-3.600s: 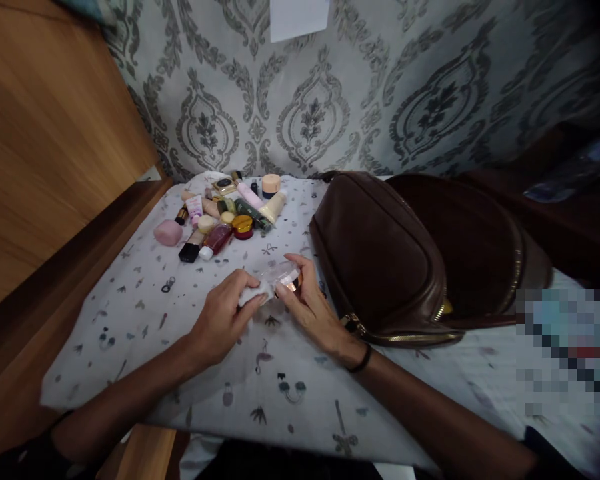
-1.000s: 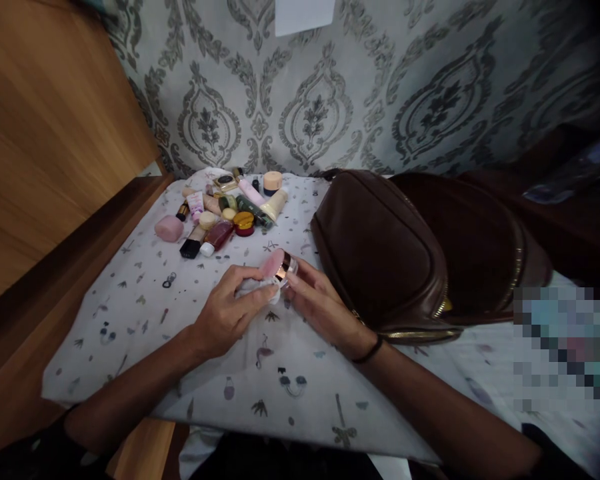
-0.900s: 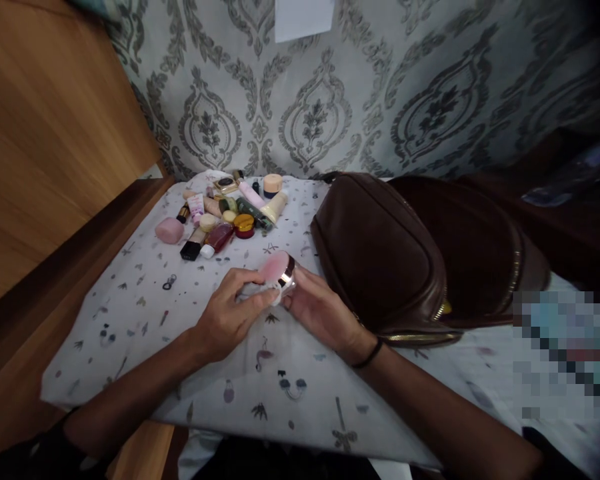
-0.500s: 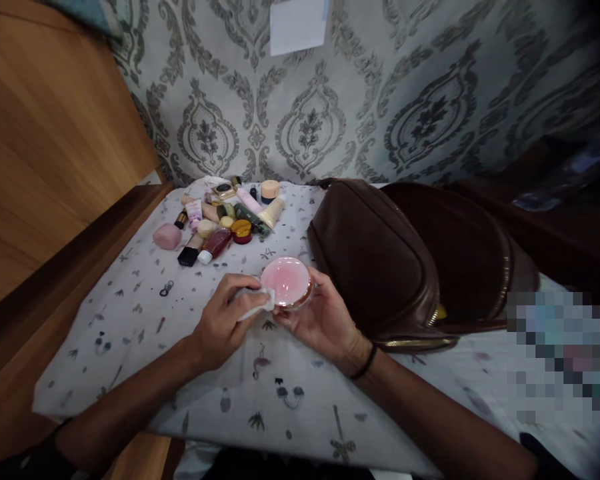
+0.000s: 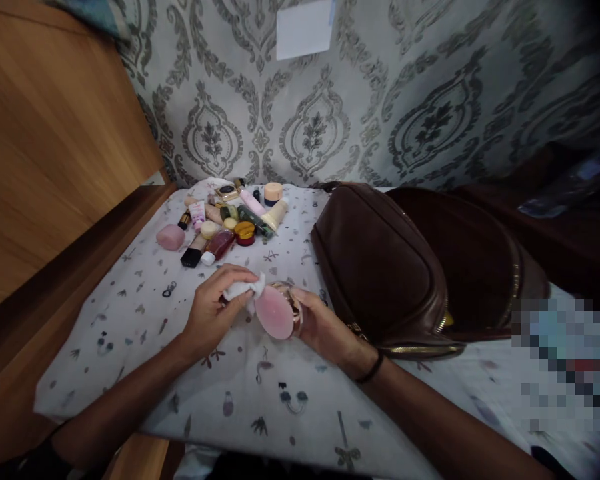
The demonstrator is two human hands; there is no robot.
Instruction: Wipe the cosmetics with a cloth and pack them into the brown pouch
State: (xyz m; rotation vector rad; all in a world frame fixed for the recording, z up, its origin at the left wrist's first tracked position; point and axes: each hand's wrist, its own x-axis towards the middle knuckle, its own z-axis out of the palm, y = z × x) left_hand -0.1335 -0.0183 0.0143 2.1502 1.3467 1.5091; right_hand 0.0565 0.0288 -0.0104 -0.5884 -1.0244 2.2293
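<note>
My right hand is closed around a round cosmetic jar with a glossy pink lid and a shiny rose-gold side. The jar is tilted, its pink face turned down toward me and to the left. Pinched between the thumb and fingers of my left hand is a crumpled white wipe. The wipe's end is at the jar's upper left rim; whether it touches I cannot tell. Both hands are above the patterned white cloth.
Several cosmetics lie in a heap behind my left hand, among them a dark red bottle, an amber jar and a pink rounded item. A brown leather backpack stands at the right. A wooden panel borders the left.
The jar has been tilted from facing up to facing down-left, and sits slightly lower. My left hand with the wipe has shifted a little up and left, toward the jar's upper rim.
</note>
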